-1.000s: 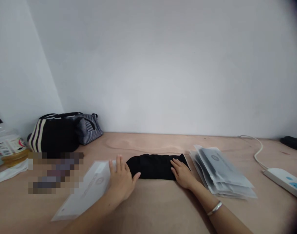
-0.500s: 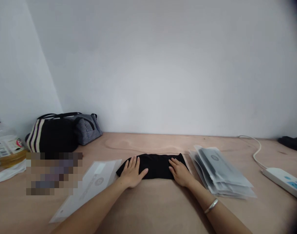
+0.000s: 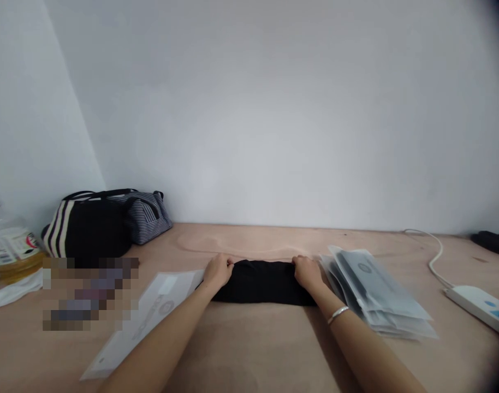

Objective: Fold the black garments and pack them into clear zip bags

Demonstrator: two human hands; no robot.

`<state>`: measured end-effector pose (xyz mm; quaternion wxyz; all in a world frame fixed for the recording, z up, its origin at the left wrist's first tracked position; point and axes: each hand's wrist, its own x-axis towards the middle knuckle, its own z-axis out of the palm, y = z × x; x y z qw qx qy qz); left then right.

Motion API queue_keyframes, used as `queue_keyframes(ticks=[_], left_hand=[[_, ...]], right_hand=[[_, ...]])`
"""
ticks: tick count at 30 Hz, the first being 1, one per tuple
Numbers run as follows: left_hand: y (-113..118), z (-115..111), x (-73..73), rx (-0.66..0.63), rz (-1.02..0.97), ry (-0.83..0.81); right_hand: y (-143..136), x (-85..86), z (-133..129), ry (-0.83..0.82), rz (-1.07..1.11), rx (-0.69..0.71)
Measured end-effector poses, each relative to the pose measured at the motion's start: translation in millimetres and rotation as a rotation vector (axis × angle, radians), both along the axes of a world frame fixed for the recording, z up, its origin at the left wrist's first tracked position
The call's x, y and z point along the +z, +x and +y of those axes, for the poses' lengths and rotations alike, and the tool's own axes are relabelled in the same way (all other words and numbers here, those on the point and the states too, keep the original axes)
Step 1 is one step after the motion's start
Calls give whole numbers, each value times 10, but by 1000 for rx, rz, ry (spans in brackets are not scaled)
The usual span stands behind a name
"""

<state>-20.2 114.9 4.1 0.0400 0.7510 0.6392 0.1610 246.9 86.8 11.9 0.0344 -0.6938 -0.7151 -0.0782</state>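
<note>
A strip of folded black cloth (image 3: 266, 283) lies flat across the table in front of me; its exact kind does not show. My left hand (image 3: 219, 271) pinches the cloth's far edge near its left end, fingers closed. At the far edge toward the right end, my right hand (image 3: 307, 269) is closed on the cloth in the same way. Left of the cloth lies a flat frosted plastic bag (image 3: 167, 305) with a printed round logo. To the right, several frosted bags (image 3: 380, 289) are stacked, with dark contents showing through.
A black bag with white stripes (image 3: 96, 226) and a striped bag (image 3: 149, 218) stand at the back left, near a bottle of yellow liquid (image 3: 18, 251). A white power strip (image 3: 481, 305) with a cable lies at right. The wall (image 3: 282, 136) borders the wooden table.
Both hands have gone from lying flat on the black cloth to gripping its far edge, moving away from me. The cloth's near edge looks straighter.
</note>
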Motion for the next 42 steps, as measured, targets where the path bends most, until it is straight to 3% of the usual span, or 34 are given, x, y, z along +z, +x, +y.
queue_keyframes(ticks=[5, 9, 13, 17, 19, 22, 25, 28, 32, 35, 37, 42], left_hand=[[-39, -28, -26, -40, -39, 19], [-15, -52, 18, -63, -67, 58], [-13, -188, 201, -124, -110, 110], [-182, -537, 487, -285, -161, 95], [-320, -763, 639, -383, -178, 38], [-498, -1067, 844, -561, -205, -224], [-519, -1249, 946, -671, -201, -429], [-350, -1307, 848, -647, -240, -294], [-68, -1302, 439, -441, -117, 15], [4, -1311, 121, -420, 55, -5], [-11, -1327, -9, -434, 107, -49], [-59, -1354, -54, -448, 114, -65]], right_hand=[[-39, 65, -101, 49, -44, 10], [-65, 169, -224, 78, -83, 107], [-58, 305, -417, 80, -103, 192], [13, 456, -812, 44, -75, 291], [71, 535, -1079, -9, -25, 374], [147, 643, -1440, -143, 86, 472], [146, 700, -1582, -269, 201, 482], [31, 645, -1463, -232, 281, 423], [-180, 368, -1205, -61, 311, 365], [-244, 112, -1140, -118, 272, 379], [-237, -6, -1150, -193, 257, 384], [-204, -52, -1180, -244, 254, 381]])
